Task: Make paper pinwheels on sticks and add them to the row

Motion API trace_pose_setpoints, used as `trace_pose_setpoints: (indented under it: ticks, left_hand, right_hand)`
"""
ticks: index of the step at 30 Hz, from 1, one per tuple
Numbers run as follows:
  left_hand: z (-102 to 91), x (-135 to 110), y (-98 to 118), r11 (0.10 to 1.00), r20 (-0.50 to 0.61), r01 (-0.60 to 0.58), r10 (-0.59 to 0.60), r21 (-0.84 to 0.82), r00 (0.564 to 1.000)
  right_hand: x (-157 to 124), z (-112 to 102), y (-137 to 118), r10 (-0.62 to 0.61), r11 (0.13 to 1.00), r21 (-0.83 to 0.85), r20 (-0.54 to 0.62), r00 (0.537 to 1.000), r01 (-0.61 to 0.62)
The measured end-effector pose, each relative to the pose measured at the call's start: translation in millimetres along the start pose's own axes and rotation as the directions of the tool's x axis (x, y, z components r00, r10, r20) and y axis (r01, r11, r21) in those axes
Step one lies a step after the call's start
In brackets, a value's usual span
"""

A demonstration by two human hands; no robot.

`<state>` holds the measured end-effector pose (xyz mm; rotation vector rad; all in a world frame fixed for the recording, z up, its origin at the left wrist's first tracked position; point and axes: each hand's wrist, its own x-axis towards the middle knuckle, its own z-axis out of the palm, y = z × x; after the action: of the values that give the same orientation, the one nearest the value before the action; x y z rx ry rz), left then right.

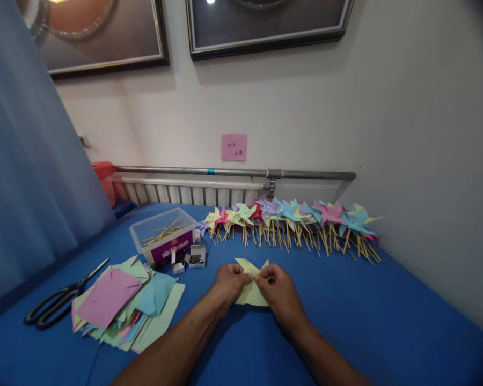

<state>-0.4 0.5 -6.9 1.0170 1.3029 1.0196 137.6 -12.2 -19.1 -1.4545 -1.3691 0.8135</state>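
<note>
A pale yellow sheet of paper (251, 295), with its corners bent up, is held just above the blue table between my two hands. My left hand (230, 284) pinches it from the left, thumb toward the middle. From the right, my right hand (279, 289) grips it with thumb and forefinger, the fingertips of both hands nearly meeting at its centre. Beyond my hands stand two small open boxes; the right box (197, 256) holds small dark metal pieces, too small to name. The left box (178, 264) is beside it.
Scissors (64, 297) lie at the left by a pile of coloured paper (108, 300). Behind is a clear plastic tub (143, 244) of thin wooden sticks. Finished paper pinwheels (290, 212) on sticks line the back. A blue curtain (32, 161) hangs at left; a metal pipe (237, 172) crosses the wall.
</note>
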Motion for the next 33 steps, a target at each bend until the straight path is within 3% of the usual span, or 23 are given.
trace_pose_setpoints:
  ticks: [8,19,26,33]
  left_hand:
    - [-0.2,6.7,-6.4,0.999,0.009,0.005,-0.005,-0.034,1.0]
    - [-1.1,-1.2,-0.6,0.988,0.081,-0.002,0.014,-0.152,0.997]
    - [1.0,-3.1,0.1,0.993,0.042,-0.007,0.012,-0.12,0.999]
    - [0.2,-3.0,0.7,0.993,0.032,0.001,0.003,-0.121,0.999]
  right_hand:
    - [-3.6,-0.8,-4.6,-0.016,0.997,0.078,0.056,0.998,0.012]
    - [0.2,0.3,-0.3,-0.005,0.996,0.091,0.044,0.999,0.001]
    - [0.1,-0.2,-1.7,0.019,0.997,0.076,0.045,0.999,-0.022]
    - [-0.5,0.7,-1.9,0.068,0.978,0.192,0.041,0.997,-0.075]
